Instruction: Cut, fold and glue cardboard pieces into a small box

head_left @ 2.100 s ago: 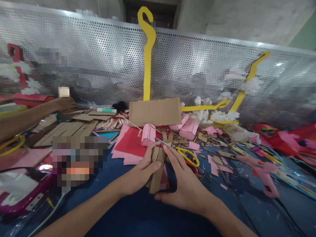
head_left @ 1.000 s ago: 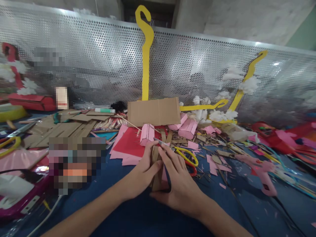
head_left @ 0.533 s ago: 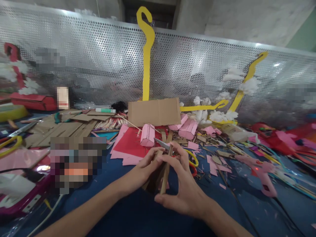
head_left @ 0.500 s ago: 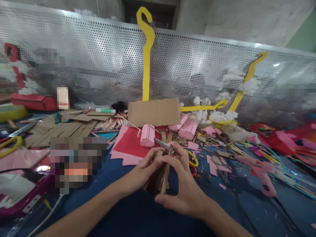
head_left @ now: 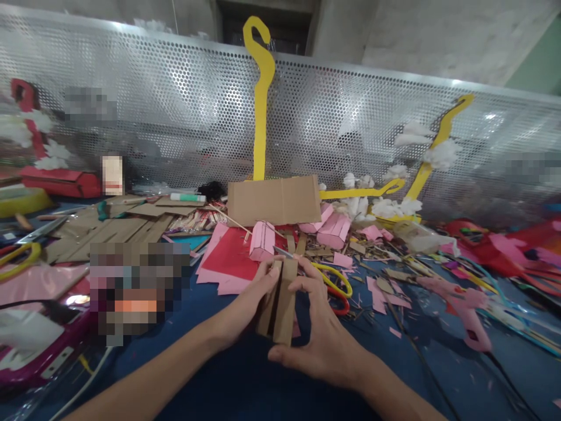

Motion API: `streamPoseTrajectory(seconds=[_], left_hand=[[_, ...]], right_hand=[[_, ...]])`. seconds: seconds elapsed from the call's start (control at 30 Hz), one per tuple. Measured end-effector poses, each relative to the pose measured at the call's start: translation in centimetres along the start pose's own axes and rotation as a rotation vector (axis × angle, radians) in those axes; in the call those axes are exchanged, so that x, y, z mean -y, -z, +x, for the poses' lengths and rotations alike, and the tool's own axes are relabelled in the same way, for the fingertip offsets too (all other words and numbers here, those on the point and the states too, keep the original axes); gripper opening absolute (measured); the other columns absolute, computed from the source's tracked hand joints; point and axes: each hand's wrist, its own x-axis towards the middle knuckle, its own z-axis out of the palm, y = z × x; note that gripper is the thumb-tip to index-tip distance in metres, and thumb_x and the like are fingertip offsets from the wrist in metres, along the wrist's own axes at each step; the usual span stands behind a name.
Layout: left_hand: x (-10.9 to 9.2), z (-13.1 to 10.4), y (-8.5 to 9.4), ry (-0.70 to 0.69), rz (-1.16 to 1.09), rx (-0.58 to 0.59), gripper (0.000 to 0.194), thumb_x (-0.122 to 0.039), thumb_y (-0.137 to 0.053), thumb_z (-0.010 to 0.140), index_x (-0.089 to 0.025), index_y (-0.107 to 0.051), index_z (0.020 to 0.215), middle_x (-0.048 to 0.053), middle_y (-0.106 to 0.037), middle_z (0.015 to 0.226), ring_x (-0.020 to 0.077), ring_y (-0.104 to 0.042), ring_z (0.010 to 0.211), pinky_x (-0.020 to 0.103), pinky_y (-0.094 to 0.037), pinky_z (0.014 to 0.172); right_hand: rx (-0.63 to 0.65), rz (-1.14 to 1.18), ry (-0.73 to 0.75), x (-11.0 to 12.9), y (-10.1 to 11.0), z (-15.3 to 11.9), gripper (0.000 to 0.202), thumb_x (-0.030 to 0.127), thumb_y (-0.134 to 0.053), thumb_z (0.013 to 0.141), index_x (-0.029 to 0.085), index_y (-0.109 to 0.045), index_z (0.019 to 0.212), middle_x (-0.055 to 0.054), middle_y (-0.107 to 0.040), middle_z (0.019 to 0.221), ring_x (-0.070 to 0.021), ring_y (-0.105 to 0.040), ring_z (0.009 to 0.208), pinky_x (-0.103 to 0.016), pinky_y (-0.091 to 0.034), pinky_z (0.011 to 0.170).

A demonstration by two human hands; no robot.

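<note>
Between my two hands is a small folded piece of brown cardboard [head_left: 286, 307], long and narrow, with a dark gap running down its length. My left hand [head_left: 258, 292] grips its left side near the far end. On the right side, my right hand [head_left: 322, 318] holds it with curved fingers at the far end and the thumb by the near end. Just beyond lie scissors [head_left: 335, 279] with yellow and red handles, their blade partly hidden by my hands. A pink paper box [head_left: 262, 240] stands past the fingertips on red paper [head_left: 228, 254].
A cardboard box with a yellow hook-topped strip [head_left: 260, 117] stands ahead, before a perforated metal panel [head_left: 184, 117]. Pink glue gun [head_left: 460, 304] and its cord lie right. Cardboard pieces [head_left: 123, 234] lie left; a purple device [head_left: 44, 351] is nearby. Scraps litter the blue cloth [head_left: 228, 380].
The folded cardboard has turned so that its broad upper face and gap show more. My right fingers have shifted and more of the scissors' handles is visible.
</note>
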Motion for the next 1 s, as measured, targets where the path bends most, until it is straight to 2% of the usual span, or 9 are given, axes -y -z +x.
streamPoseTrajectory(seconds=[0.1, 0.27, 0.4, 0.47, 0.57, 0.73, 0.87, 1.0], left_hand=[[0.1, 0.1, 0.1, -0.019, -0.025, 0.027, 0.054, -0.060, -0.057, 0.098, -0.031, -0.046, 0.142, 0.007, -0.063, 0.130, 0.0256, -0.062, 0.116, 0.040, -0.048, 0.099], [0.4, 0.3, 0.6, 0.004, -0.032, 0.001, 0.057, -0.057, -0.062, 0.096, -0.034, -0.042, 0.145, 0.005, -0.067, 0.124, 0.0242, -0.066, 0.106, 0.037, -0.052, 0.089], [0.4, 0.5, 0.7, 0.006, -0.036, -0.004, 0.055, -0.051, -0.062, 0.096, -0.034, -0.041, 0.144, 0.006, -0.066, 0.125, 0.0247, -0.067, 0.104, 0.036, -0.054, 0.085], [0.4, 0.6, 0.6, -0.004, -0.043, 0.002, 0.050, -0.047, -0.060, 0.097, -0.033, -0.043, 0.142, 0.006, -0.065, 0.129, 0.0254, -0.065, 0.112, 0.038, -0.052, 0.092], [0.4, 0.7, 0.6, -0.047, -0.038, 0.016, 0.046, -0.041, -0.058, 0.099, -0.031, -0.044, 0.142, 0.006, -0.062, 0.137, 0.0259, -0.061, 0.123, 0.039, -0.047, 0.102], [0.5, 0.7, 0.8, -0.099, 0.005, 0.031, 0.042, -0.039, -0.055, 0.099, -0.030, -0.046, 0.139, 0.008, -0.056, 0.148, 0.0295, -0.047, 0.142, 0.043, -0.038, 0.114], [0.6, 0.7, 0.8, -0.106, -0.005, 0.029, 0.044, -0.040, -0.056, 0.098, -0.031, -0.043, 0.139, 0.008, -0.059, 0.142, 0.0310, -0.050, 0.139, 0.048, -0.035, 0.116], [1.0, 0.9, 1.2, -0.166, 0.012, 0.048, 0.046, -0.041, -0.057, 0.098, -0.031, -0.043, 0.140, 0.009, -0.054, 0.148, 0.0312, -0.048, 0.141, 0.048, -0.033, 0.117]], right_hand=[[0.023, -0.004, -0.043, -0.1, -0.2, 0.2, 0.080, 0.062, -0.086, 0.072, 0.026, -0.042, 0.129, -0.019, -0.021, 0.168, -0.0403, -0.013, 0.160, -0.061, -0.028, 0.123], [0.031, -0.022, -0.061, -0.2, 0.0, 0.3, 0.082, 0.062, -0.087, 0.071, 0.026, -0.046, 0.132, -0.017, -0.013, 0.172, -0.0403, -0.011, 0.160, -0.061, -0.027, 0.124], [0.061, -0.082, -0.026, 0.4, 0.6, 0.3, 0.075, 0.042, -0.089, 0.073, 0.027, -0.047, 0.133, -0.013, -0.015, 0.173, -0.0364, -0.015, 0.160, -0.058, -0.027, 0.125], [0.071, -0.089, -0.013, 0.8, 0.9, 0.3, 0.072, 0.031, -0.087, 0.073, 0.028, -0.046, 0.133, -0.011, -0.015, 0.173, -0.0345, -0.017, 0.159, -0.055, -0.028, 0.124], [0.085, -0.077, 0.008, 0.9, 1.1, 0.2, 0.065, 0.024, -0.081, 0.076, 0.028, -0.046, 0.131, -0.010, -0.010, 0.173, -0.0334, -0.016, 0.160, -0.055, -0.027, 0.125], [0.066, -0.092, 0.019, 0.6, 0.9, 0.2, 0.067, 0.023, -0.081, 0.075, 0.029, -0.046, 0.131, -0.009, -0.013, 0.172, -0.0354, -0.017, 0.159, -0.059, -0.026, 0.124], [0.042, -0.118, 0.004, 0.6, 0.7, 0.3, 0.072, 0.028, -0.088, 0.070, 0.029, -0.048, 0.129, -0.010, -0.021, 0.170, -0.0379, -0.020, 0.157, -0.060, -0.030, 0.122], [0.030, -0.146, 0.014, 0.5, 0.5, 0.3, 0.082, 0.030, -0.089, 0.069, 0.030, -0.046, 0.138, -0.011, -0.024, 0.170, -0.0382, -0.023, 0.156, -0.059, -0.030, 0.122]])
